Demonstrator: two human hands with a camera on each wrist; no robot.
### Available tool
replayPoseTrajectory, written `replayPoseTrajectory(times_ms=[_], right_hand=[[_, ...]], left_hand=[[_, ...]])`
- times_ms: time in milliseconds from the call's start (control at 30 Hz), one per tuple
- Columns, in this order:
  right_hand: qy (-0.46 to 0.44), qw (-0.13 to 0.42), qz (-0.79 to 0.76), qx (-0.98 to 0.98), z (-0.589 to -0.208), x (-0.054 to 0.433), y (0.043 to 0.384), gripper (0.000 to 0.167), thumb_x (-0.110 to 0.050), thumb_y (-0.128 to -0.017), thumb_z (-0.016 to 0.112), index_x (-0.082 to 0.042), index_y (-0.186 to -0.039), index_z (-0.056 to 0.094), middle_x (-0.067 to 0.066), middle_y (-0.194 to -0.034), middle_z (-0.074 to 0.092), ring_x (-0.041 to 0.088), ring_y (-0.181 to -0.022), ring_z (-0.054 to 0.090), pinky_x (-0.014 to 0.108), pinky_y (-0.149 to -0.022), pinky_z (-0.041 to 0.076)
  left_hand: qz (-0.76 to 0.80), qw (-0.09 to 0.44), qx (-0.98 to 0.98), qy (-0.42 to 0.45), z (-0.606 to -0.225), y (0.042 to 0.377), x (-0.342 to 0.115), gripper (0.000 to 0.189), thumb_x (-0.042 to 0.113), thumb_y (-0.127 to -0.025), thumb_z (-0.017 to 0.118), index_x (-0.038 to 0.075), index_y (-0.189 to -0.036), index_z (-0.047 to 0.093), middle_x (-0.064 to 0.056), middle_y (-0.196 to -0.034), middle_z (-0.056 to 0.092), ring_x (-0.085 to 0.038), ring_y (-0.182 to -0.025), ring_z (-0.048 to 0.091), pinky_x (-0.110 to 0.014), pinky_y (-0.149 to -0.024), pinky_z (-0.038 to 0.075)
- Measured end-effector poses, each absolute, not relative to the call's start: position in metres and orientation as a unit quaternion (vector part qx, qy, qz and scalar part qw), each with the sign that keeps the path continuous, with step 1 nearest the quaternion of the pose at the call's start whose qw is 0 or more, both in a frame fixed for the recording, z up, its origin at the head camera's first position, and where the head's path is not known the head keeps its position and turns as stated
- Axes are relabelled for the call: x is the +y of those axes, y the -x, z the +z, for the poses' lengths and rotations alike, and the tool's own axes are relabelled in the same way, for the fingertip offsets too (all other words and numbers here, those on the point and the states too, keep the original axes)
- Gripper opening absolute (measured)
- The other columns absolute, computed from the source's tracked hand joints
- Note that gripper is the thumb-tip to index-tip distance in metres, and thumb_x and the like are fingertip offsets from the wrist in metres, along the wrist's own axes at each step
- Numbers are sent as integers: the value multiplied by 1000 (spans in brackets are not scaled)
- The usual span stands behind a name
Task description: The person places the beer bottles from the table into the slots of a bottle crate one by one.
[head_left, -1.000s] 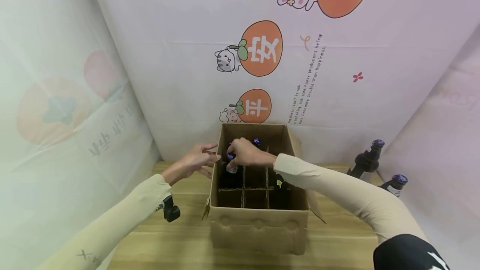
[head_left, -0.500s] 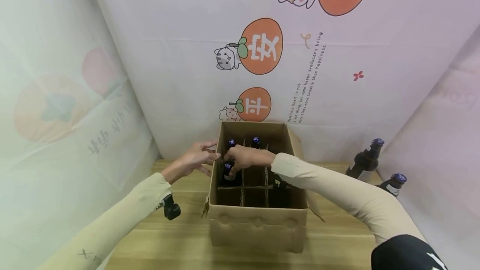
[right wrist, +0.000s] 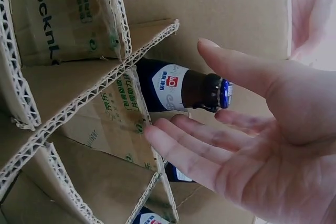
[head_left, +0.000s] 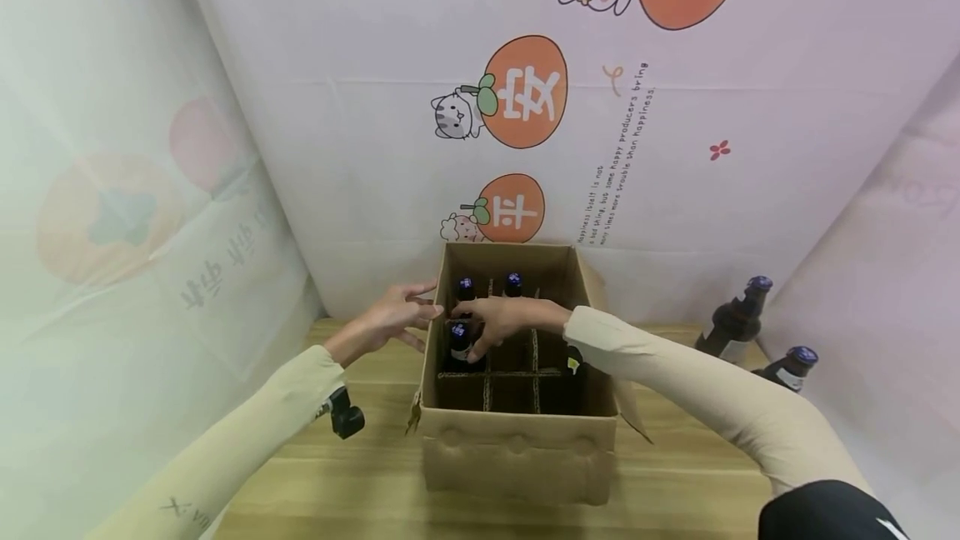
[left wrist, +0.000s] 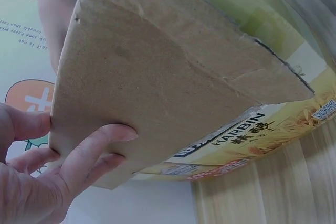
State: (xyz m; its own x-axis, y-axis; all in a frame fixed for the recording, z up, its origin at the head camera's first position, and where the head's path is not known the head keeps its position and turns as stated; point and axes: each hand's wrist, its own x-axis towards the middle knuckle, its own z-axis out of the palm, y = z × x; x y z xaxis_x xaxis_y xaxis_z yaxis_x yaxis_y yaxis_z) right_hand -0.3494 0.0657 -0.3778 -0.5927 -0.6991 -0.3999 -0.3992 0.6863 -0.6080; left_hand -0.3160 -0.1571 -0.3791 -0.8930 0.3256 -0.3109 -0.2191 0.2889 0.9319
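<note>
My left hand [head_left: 392, 317] grips the left rim of a brown cardboard box [head_left: 517, 467]; the left wrist view shows two fingertips pressing its outer wall [left wrist: 152, 61]. Inside, my right hand [head_left: 504, 320] has its thumb and fingers spread around the neck of a dark beer bottle [head_left: 460, 348] with a blue cap. That bottle [right wrist: 170, 85] stands in a left-side compartment, its lower body hidden by the dividers [right wrist: 79, 100]. A gap shows between the right hand [right wrist: 257, 145] and the bottle. Behind it stand two more capped bottles, one at the left [head_left: 467, 283], one in the middle [head_left: 513, 282].
Cardboard dividers [head_left: 487, 394] split the box into several compartments. Two dark bottles stand to its right, one farther back [head_left: 735, 319], one nearer [head_left: 789, 369]. A wood-grain table [head_left: 352, 473] lies under everything, with a printed white cloth [head_left: 360, 148] behind.
The blue-capped bottle has gone down into its compartment. My right hand has loosened from it and shifted slightly right. The left hand stays at the rim.
</note>
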Motion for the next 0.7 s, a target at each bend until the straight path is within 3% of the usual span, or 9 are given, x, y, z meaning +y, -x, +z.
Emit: replayPoseTrajectory(times_ms=[167,467,700], right_hand=[[316,314,-259,857,-371,79,349,76,-18,-95,80,-2,-157,40,25,-144,59,24,-107,71,42,-85,68],[314,277,-296,859,-355,101,350,65,-16,-97,77,4,-150,46,28,-136,62,24,-102,72,45,-88,67],[305,242,-345,854,-347,123,348,56,-14,-98,75,3,-146,52,27,-131,66,32,-111,72,44,-88,67]], left_hand=[[595,226,771,-36,-379,316,-157,69,7,-105,59,9,-166,26,-34,-157,42,-55,-137,50,-42,-73,69],[595,225,771,-32,-379,318,-158,70,7,-105,59,10,-166,26,-32,-154,47,-54,-138,50,-42,-73,69],[601,225,766,-34,-379,317,-158,70,6,-104,60,10,-166,26,-32,-154,48,-55,-137,50,-42,-74,69]])
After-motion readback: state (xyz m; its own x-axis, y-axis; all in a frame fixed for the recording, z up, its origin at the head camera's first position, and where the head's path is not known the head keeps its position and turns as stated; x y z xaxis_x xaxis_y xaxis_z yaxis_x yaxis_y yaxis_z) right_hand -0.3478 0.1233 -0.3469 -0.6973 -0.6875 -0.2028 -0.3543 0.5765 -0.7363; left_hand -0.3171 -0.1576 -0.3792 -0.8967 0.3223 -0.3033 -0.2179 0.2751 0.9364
